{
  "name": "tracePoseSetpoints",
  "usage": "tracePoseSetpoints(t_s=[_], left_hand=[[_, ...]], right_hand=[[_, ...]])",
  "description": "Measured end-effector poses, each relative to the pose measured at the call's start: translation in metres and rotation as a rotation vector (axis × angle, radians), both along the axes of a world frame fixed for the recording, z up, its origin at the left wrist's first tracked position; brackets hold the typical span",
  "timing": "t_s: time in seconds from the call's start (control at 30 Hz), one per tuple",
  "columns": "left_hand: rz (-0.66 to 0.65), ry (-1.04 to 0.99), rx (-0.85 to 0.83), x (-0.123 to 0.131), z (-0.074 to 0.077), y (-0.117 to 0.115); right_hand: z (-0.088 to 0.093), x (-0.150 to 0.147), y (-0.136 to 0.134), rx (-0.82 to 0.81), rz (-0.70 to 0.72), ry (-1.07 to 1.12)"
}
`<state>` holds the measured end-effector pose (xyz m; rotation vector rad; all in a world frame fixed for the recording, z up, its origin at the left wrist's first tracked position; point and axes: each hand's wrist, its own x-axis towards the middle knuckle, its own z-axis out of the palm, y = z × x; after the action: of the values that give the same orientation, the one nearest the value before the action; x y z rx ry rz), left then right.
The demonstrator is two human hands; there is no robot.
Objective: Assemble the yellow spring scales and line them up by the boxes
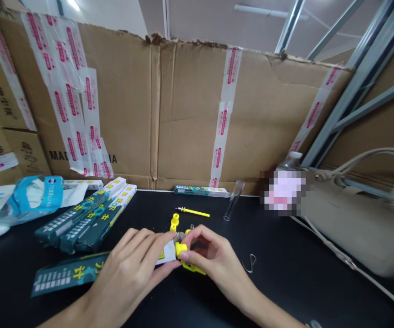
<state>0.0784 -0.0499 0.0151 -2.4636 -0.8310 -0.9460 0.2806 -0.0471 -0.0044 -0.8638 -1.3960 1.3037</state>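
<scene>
two hands meet over the black tabletop (186,307). the left hand (130,266) grips a green-and-white box (60,277), fingers close together above, thumb below; its long axis runs left to right, rising slightly, white end pointing right. there the right hand (217,257) pinches a yellow part (181,249) between thumb and fingertips.

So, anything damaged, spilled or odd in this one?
Yes: the cardboard panel behind the table has a ragged, torn top edge, and a pixelated patch hides most of the bottle at right. No spill shows.
</scene>
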Motion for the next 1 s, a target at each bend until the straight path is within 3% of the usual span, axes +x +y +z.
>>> tracePoseSetpoints(t_s=[0.17,0.4,0.67,0.83,0.9,1.0], left_hand=[[-0.048,0.015,-0.039,0.0007,0.0003,-0.0008],[-0.099,0.033,-0.059,-0.0012,-0.0010,0.0005],[-0.111,0.043,-0.029,-0.0002,-0.0006,0.0009],[-0.112,0.038,-0.004,-0.0003,-0.0012,-0.0022],[-0.121,0.029,-0.011,-0.0002,-0.0010,-0.0039],[-0.114,0.038,-0.007,-0.0003,-0.0012,-0.0048]], right_hand=[[-0.0022,0.0034,-0.0009,0.083,-0.085,-0.158],[-0.0027,0.0010,-0.0040,0.174,-0.173,-0.219],[-0.0047,0.0036,-0.0037,0.384,-0.114,-0.278],[-0.0013,0.0009,-0.0031,0.494,-0.265,-0.345],[0.0001,0.0009,-0.0017,0.471,-0.293,-0.368],[0.0005,0.0012,0.0006,0.310,-0.165,-0.346]])
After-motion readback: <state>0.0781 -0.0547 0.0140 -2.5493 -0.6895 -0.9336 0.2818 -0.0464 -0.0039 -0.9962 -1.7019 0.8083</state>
